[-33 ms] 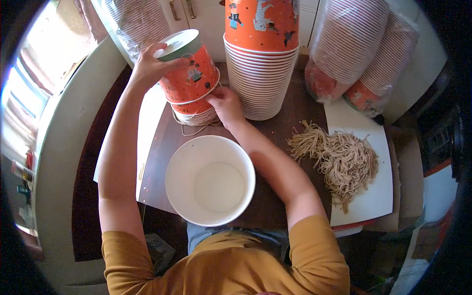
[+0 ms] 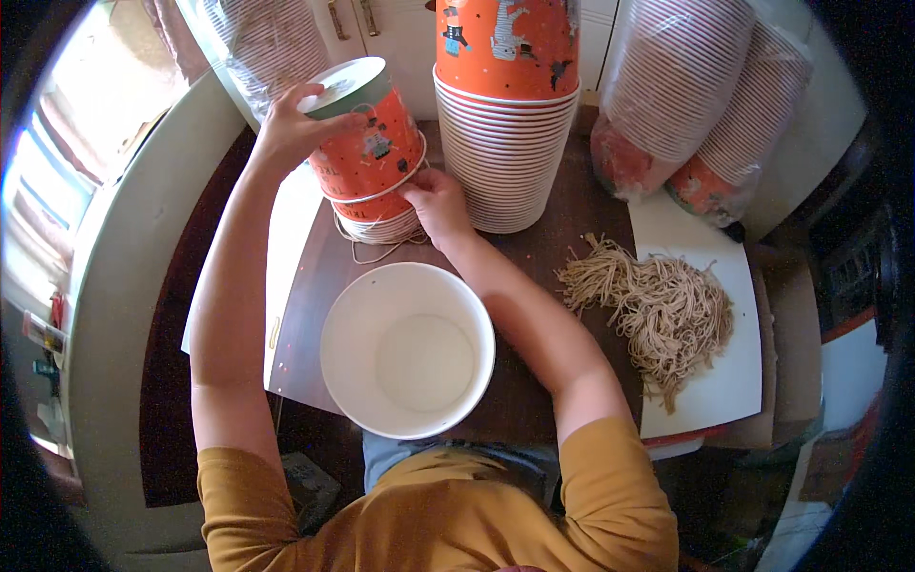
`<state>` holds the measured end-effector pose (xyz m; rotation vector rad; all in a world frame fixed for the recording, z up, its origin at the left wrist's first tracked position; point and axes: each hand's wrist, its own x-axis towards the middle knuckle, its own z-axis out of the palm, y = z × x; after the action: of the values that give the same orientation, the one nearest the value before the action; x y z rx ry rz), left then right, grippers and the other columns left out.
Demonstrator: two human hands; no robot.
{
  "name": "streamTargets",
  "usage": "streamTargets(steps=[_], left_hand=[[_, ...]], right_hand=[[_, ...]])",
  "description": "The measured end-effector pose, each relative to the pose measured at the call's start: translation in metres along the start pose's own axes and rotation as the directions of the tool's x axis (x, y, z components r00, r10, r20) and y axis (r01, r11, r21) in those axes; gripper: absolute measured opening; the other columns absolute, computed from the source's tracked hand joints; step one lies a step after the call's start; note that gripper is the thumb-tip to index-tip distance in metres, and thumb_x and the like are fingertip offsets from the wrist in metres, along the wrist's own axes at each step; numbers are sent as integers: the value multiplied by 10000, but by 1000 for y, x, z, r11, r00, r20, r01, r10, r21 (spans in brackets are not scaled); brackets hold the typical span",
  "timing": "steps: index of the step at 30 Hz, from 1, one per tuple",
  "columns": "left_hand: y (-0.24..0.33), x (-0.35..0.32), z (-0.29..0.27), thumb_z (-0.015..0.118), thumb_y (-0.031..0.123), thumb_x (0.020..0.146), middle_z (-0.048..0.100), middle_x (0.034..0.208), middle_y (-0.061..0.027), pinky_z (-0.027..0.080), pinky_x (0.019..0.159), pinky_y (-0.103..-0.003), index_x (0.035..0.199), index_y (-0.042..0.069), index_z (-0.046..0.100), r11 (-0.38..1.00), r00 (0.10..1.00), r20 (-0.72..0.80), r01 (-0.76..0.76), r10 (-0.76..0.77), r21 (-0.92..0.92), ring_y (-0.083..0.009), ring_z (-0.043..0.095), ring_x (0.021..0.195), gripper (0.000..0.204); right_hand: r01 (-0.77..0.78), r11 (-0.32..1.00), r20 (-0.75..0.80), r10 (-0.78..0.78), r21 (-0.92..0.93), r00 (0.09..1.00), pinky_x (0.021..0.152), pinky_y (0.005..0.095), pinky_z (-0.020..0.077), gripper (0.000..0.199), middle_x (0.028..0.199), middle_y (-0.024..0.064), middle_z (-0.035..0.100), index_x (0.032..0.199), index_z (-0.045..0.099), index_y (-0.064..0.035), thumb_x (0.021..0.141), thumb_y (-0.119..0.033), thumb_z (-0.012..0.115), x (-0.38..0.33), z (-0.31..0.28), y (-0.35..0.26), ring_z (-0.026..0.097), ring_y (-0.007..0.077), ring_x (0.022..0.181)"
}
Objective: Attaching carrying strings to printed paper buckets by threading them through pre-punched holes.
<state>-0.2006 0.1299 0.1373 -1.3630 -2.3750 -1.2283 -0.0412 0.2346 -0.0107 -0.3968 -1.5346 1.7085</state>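
Observation:
An upside-down orange paper bucket (image 2: 367, 148) with a green band and cartoon figures tops a short stack at the back left. My left hand (image 2: 295, 129) grips its upper end, thumb on the side and fingers over the white base. At its lower rim my right hand (image 2: 438, 202) is closed with the fingertips on the edge, pinching it. More nested rims and loose loops of beige cord (image 2: 367, 250) show under it. Nearer me stands a bucket (image 2: 341, 353) with its mouth up and a plain white inside; it touches neither hand.
A tall stack of nested buckets (image 2: 505, 157) rises just right of my right hand. A heap of beige cords (image 2: 672, 310) lies at the right, partly on a white board (image 2: 734, 381). Plastic-wrapped bucket stacks (image 2: 672, 76) lean at the back right, another (image 2: 262, 48) at the back left.

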Motion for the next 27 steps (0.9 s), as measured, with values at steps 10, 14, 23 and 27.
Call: streamTargets(steps=[10, 14, 23, 27], left_hand=[[1, 0, 0, 870, 525, 517, 615, 1088, -171, 485, 865, -337, 1151, -21, 582, 999, 1000, 3, -31, 31, -36, -242, 611, 986, 885], [-4, 2, 0, 871, 517, 520, 615, 1086, -173, 486, 865, -339, 1150, -19, 583, 999, 999, 11, -32, 32, -38, -246, 609, 987, 876], [0, -3, 3, 869, 500, 517, 532, 1227, -197, 454, 940, -378, 1161, -1, 577, 995, 997, 9, -82, 81, 62, -294, 535, 1128, 867], [-1, -9, 2, 863, 510, 512, 396, 1372, -213, 420, 995, -432, 1222, 69, 553, 973, 993, 39, -119, 113, 197, -360, 450, 1232, 891]], right_hand=[[-159, 969, -30, 167, 189, 985, 548, 249, 420, 81, 712, 15, 578, 825, 598, -38, 788, -105, 621, -5, -16, 6, 538, 98, 616], [-161, 956, 92, 142, 245, 985, 763, 341, 472, 164, 818, 64, 647, 880, 634, -20, 743, -109, 646, -6, -8, -7, 595, 182, 767], [-133, 984, -38, 138, 116, 990, 506, 220, 391, 93, 690, -4, 584, 833, 641, -69, 793, -149, 664, -11, -8, 1, 492, 76, 537], [-246, 961, 33, 244, 129, 969, 513, 219, 405, 100, 698, 0, 597, 866, 644, -72, 815, -158, 649, -19, -20, -8, 521, 81, 547]])
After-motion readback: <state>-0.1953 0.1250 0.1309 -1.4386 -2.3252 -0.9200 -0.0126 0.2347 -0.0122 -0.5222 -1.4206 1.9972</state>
